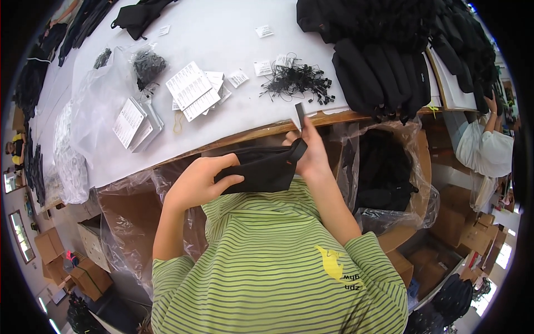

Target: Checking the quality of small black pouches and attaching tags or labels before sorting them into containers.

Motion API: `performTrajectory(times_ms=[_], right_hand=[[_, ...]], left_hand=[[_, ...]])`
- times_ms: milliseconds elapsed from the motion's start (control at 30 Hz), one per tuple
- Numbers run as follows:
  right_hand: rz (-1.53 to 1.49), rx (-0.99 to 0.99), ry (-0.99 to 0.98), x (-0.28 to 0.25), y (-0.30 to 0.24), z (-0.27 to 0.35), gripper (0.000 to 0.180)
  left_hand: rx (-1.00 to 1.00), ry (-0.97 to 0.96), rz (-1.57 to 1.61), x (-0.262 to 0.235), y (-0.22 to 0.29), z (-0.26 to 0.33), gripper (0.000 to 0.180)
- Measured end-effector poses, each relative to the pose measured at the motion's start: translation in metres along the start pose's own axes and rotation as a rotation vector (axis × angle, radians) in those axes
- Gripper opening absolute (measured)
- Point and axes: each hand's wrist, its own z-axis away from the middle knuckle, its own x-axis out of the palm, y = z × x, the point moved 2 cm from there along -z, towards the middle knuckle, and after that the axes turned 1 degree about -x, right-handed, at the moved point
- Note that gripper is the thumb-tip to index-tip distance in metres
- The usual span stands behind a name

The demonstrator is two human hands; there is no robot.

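Note:
My left hand (pixel 201 179) is closed on the left end of a black fabric pouch (pixel 260 173), its thumb on the near side and its fingers at the upper edge. The pouch lies level in front of my body and has a small orange mark near its right end. Beside that end, my right hand (pixel 312 153) is closed, pinching a thin, flat black-and-white piece (pixel 300 116) that sticks up above the fingers. I cannot make out exactly what this piece is. Whether the right palm also touches the pouch is hidden.
Across the white table (pixel 222 33) lie printed paper stacks (pixel 192 92), a tangle of black tag strings (pixel 298 80) and a clear plastic bag (pixel 103 94). Black pouches (pixel 384 78) are heaped at right. Plastic-lined cartons (pixel 423 172) stand below the table edge. A person (pixel 489 145) is at far right.

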Motion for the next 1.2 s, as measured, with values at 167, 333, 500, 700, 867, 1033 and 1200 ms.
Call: performTrajectory(times_ms=[167, 333, 500, 700, 867, 1033, 1200], right_hand=[[0.262, -0.733, -0.049, -0.004, -0.048, 0.01, 0.029], [1.338, -0.943, -0.397, 0.029, -0.048, 0.058, 0.027], [1.931, -0.823, -0.628, 0.02, -0.033, 0.067, 0.025], [1.751, -0.709, -0.658, -0.005, -0.037, 0.075, 0.033], [1.734, -0.875, -0.597, -0.008, -0.034, 0.085, 0.032], [1.789, -1.117, -0.461, -0.002, -0.053, 0.101, 0.026], [1.884, -1.494, -0.286, 0.019, -0.078, 0.107, 0.02]], left_hand=[[0.141, -0.034, -0.122, 0.008, 0.002, 0.001, 0.02], [0.209, -0.004, -0.135, 0.019, 0.02, -0.01, 0.018], [0.526, 0.057, -0.376, 0.029, 0.029, -0.024, 0.016], [0.229, -0.112, 0.169, 0.008, 0.005, -0.083, 0.022], [0.223, 0.716, -0.476, -0.024, -0.058, -0.193, 0.025], [0.252, 0.668, -0.662, -0.034, -0.05, -0.21, 0.021], [0.399, 0.652, 0.146, -0.044, 0.013, -0.158, 0.009]])
